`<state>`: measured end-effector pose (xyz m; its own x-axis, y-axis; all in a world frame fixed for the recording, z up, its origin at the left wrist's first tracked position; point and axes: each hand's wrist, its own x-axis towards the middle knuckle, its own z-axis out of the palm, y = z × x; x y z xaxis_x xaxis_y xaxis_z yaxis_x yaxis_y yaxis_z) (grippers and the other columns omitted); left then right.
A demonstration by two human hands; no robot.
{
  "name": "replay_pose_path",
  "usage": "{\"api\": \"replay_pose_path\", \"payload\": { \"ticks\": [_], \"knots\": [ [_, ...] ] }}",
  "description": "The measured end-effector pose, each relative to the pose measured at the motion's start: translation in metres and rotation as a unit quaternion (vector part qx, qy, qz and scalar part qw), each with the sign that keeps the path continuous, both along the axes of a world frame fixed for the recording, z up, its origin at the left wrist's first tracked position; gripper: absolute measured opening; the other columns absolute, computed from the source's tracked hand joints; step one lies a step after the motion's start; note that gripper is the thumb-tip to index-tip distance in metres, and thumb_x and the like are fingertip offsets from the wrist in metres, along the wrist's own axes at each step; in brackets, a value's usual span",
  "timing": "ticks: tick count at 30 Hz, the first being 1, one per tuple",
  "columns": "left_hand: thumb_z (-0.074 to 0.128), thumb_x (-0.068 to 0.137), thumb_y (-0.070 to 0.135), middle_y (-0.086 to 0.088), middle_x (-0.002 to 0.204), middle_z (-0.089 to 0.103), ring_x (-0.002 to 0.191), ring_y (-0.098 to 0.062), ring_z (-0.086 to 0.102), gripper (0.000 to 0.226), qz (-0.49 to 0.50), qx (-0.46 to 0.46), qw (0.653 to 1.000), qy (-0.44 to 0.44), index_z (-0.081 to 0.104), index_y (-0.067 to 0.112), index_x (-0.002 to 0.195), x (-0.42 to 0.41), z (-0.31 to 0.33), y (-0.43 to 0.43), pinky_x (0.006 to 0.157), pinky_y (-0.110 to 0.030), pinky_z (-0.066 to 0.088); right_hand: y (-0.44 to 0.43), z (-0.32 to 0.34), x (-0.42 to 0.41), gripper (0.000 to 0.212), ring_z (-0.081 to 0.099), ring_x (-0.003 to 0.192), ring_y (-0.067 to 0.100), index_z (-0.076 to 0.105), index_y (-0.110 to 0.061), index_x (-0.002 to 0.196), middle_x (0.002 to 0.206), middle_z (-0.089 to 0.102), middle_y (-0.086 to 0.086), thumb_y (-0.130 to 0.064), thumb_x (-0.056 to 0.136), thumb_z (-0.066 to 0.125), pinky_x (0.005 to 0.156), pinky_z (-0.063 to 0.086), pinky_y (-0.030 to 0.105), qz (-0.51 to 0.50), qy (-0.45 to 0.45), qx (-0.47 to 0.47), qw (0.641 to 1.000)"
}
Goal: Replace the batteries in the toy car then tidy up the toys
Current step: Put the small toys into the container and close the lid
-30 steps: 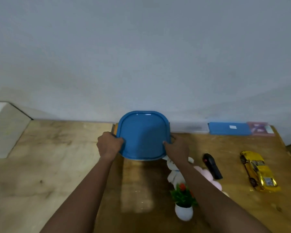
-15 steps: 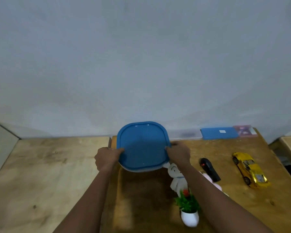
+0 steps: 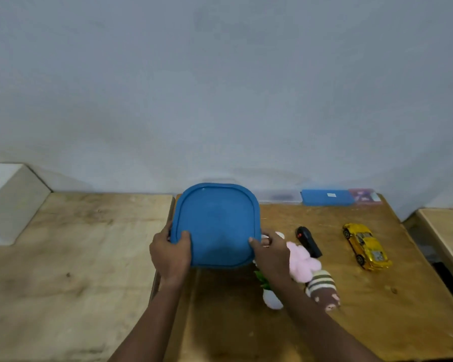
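A bare grey wall (image 3: 220,87) stood behind a wooden table (image 3: 351,322), and above its far left part a blue lid (image 3: 216,226) was held flat between both hands. The left hand (image 3: 170,253) gripped the near left corner, thumb on top and fingers curled under the rim; the right hand (image 3: 271,253) pinched the near right corner in the same way. Whether a box hung beneath the lid could not be told from above. The toy car (image 3: 365,246), yellow, sat on its wheels well to the right of the grip, with a black remote (image 3: 309,241) between it and the right hand. A pink plush (image 3: 302,261) lay just beside the right hand, a striped plush (image 3: 323,291) nearer the body, and a small potted plant (image 3: 271,299) partly hidden under the right wrist. A blue case (image 3: 327,197) rested against the wall beyond. The step appeared to be bringing the container into reach for the toys. Done well, it would want both corners held evenly so the lid stayed level, and a landing on the bare wood just on the near side of the grip, since drifting right risked tipping the plant or pinning the plush under the rim
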<state>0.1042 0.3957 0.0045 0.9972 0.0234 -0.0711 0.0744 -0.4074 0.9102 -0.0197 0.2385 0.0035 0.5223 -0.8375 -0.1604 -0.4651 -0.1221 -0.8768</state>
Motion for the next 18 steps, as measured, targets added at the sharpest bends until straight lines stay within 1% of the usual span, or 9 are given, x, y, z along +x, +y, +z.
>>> {"api": "replay_pose_path", "payload": {
  "ticks": [2, 4, 6, 8, 9, 11, 13, 15, 18],
  "knots": [
    [0.067, 0.082, 0.026, -0.001, 0.098, 0.062, 0.086, -0.022, 0.06, 0.038, 0.006, 0.023, 1.0, -0.002, 0.068, 0.013, 0.117, -0.03, -0.008, 0.02, 0.069, -0.033, 0.049, 0.017, -0.006, -0.027, 0.035, 0.061, 0.089, 0.017, 0.066, -0.012, 0.121, 0.096, 0.065, 0.0, -0.017, 0.087, 0.072, 0.072, 0.051, 0.028, 0.017, 0.006, -0.005, 1.0],
    [0.063, 0.074, 0.04, -0.01, 0.091, 0.063, 0.08, -0.028, 0.062, 0.045, 0.002, 0.066, 0.998, 0.013, 0.069, 0.012, 0.108, -0.055, -0.027, 0.04, 0.061, -0.036, 0.051, 0.031, -0.013, -0.053, 0.034, 0.058, 0.079, 0.013, 0.067, -0.009, 0.119, 0.09, 0.066, 0.0, -0.013, 0.085, 0.072, 0.064, 0.048, 0.023, 0.043, 0.002, 0.007, 0.999],
    [0.059, 0.068, 0.047, -0.014, 0.088, 0.062, 0.079, -0.032, 0.062, 0.051, 0.0, 0.099, 0.995, 0.032, 0.067, 0.011, 0.103, -0.082, -0.042, 0.059, 0.059, -0.034, 0.05, 0.044, -0.019, -0.079, 0.034, 0.056, 0.07, 0.007, 0.067, -0.011, 0.119, 0.082, 0.064, -0.004, -0.011, 0.084, 0.069, 0.055, 0.04, 0.017, 0.067, 0.017, 0.027, 0.997],
    [0.059, 0.066, 0.049, -0.01, 0.09, 0.06, 0.084, -0.032, 0.061, 0.053, -0.001, 0.13, 0.991, 0.028, 0.065, 0.013, 0.104, -0.108, -0.042, 0.073, 0.065, -0.037, 0.054, 0.055, -0.023, -0.102, 0.034, 0.055, 0.066, 0.002, 0.068, -0.014, 0.116, 0.077, 0.064, -0.005, -0.008, 0.083, 0.067, 0.05, 0.039, 0.016, 0.074, 0.038, 0.045, 0.996],
    [0.06, 0.065, 0.049, -0.007, 0.089, 0.06, 0.083, -0.03, 0.06, 0.053, -0.012, 0.139, 0.99, 0.022, 0.065, 0.015, 0.105, -0.12, -0.039, 0.079, 0.067, -0.039, 0.056, 0.059, -0.026, -0.111, 0.033, 0.053, 0.063, 0.002, 0.07, -0.015, 0.113, 0.072, 0.063, -0.005, -0.006, 0.082, 0.066, 0.049, 0.039, 0.016, 0.078, 0.044, 0.046, 0.995],
    [0.061, 0.062, 0.045, -0.001, 0.083, 0.063, 0.076, -0.025, 0.062, 0.046, -0.04, 0.144, 0.988, 0.032, 0.064, 0.019, 0.1, -0.138, -0.037, 0.089, 0.064, -0.041, 0.057, 0.067, -0.03, -0.125, 0.028, 0.05, 0.057, 0.004, 0.072, -0.012, 0.106, 0.063, 0.057, -0.008, -0.003, 0.08, 0.064, 0.047, 0.039, 0.016, 0.097, 0.066, 0.037, 0.992],
    [0.062, 0.06, 0.044, 0.003, 0.082, 0.067, 0.074, -0.022, 0.064, 0.041, -0.057, 0.15, 0.986, 0.046, 0.063, 0.023, 0.095, -0.149, -0.039, 0.098, 0.066, -0.041, 0.058, 0.073, -0.033, -0.133, 0.032, 0.055, 0.062, 0.011, 0.073, -0.011, 0.108, 0.069, 0.062, -0.005, -0.002, 0.079, 0.063, 0.051, 0.042, 0.024, 0.125, 0.092, 0.035, 0.987],
    [0.069, 0.066, 0.039, 0.004, 0.087, 0.067, 0.078, -0.023, 0.063, 0.039, -0.072, 0.152, 0.983, 0.068, 0.064, 0.019, 0.099, -0.154, -0.041, 0.104, 0.07, -0.037, 0.056, 0.074, -0.038, -0.136, 0.034, 0.057, 0.073, 0.018, 0.071, -0.008, 0.113, 0.078, 0.064, 0.0, -0.001, 0.08, 0.062, 0.061, 0.041, 0.025, 0.14, 0.117, 0.036, 0.982],
    [0.075, 0.076, 0.027, -0.002, 0.091, 0.068, 0.078, -0.022, 0.061, 0.027, -0.09, 0.152, 0.979, 0.104, 0.063, 0.017, 0.098, -0.152, -0.047, 0.106, 0.066, -0.031, 0.047, 0.073, -0.042, -0.131, 0.033, 0.057, 0.078, 0.019, 0.068, -0.004, 0.117, 0.089, 0.067, 0.007, -0.001, 0.085, 0.06, 0.064, 0.045, 0.026, 0.158, 0.138, 0.049, 0.977]
  ]
}}
